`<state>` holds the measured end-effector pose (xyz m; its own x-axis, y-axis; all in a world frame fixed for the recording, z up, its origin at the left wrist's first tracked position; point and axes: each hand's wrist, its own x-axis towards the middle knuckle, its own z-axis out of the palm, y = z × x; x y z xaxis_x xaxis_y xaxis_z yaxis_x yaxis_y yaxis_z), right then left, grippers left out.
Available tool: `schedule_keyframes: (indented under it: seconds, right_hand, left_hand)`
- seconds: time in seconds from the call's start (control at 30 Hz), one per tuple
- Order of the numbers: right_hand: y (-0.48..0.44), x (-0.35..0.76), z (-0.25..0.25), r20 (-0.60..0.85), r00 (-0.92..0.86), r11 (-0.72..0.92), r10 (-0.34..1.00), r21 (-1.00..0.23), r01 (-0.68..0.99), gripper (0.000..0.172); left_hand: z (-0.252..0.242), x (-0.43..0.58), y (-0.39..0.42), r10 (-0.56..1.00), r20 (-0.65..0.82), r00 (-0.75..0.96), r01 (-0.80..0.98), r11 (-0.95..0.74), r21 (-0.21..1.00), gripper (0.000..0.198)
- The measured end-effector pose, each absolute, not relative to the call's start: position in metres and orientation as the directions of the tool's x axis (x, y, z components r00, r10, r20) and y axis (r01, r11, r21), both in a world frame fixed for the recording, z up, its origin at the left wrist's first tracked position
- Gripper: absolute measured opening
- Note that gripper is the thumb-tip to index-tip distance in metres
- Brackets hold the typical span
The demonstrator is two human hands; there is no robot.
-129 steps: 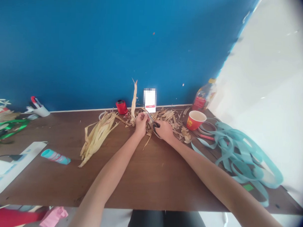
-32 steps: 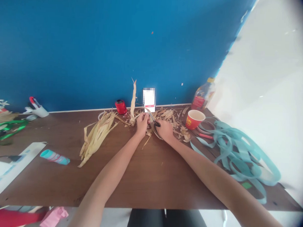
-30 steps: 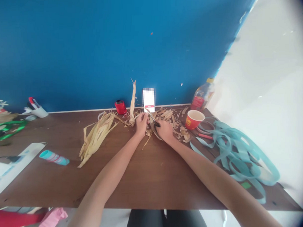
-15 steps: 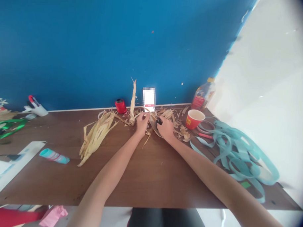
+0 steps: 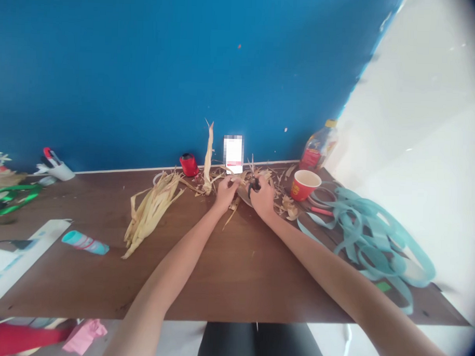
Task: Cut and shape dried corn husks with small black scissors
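Husk [image 5: 242, 192] is curving between your hands, probably weighing little and feeling dry, brittle; pinch its flat middle lightly. Your left hand [image 5: 226, 192] is apparently pinching it, your right [image 5: 263, 196] gripping scissors [image 5: 256, 184]; scraps [image 5: 268, 174] are lying beyond.

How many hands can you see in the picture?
2. The left hand is among the dry husk scraps; the right hand is beside it, nearer the red paper cup, holding scissors. No other hands show.
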<state>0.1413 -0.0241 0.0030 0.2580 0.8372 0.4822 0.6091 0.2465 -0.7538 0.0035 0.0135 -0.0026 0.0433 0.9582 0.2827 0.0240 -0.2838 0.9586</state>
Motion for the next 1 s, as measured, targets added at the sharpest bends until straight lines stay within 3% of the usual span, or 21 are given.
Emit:
schedule_keyframes:
  seconds: [0.17,0.3,1.0]
  right_hand:
    - [-0.0254,0.1415,0.0046,0.505,0.268,0.277,0.820,-0.761,0.586,0.040]
    - [-0.0248,0.1419,0.0047,0.484,0.268,0.256,0.833,-0.767,0.589,0.042]
    - [-0.0270,0.1399,0.0098,0.436,0.209,0.279,0.875,-0.808,0.518,0.042]
  left_hand:
    - [-0.0022,0.0044,0.0147,0.930,0.299,0.215,0.208,-0.343,0.916,0.021]
    - [-0.0038,0.0046,0.0163,0.922,0.316,0.222,0.261,-0.369,0.892,0.023]
    - [-0.0018,0.0063,0.0131,0.947,0.286,0.148,0.119,-0.304,0.945,0.030]
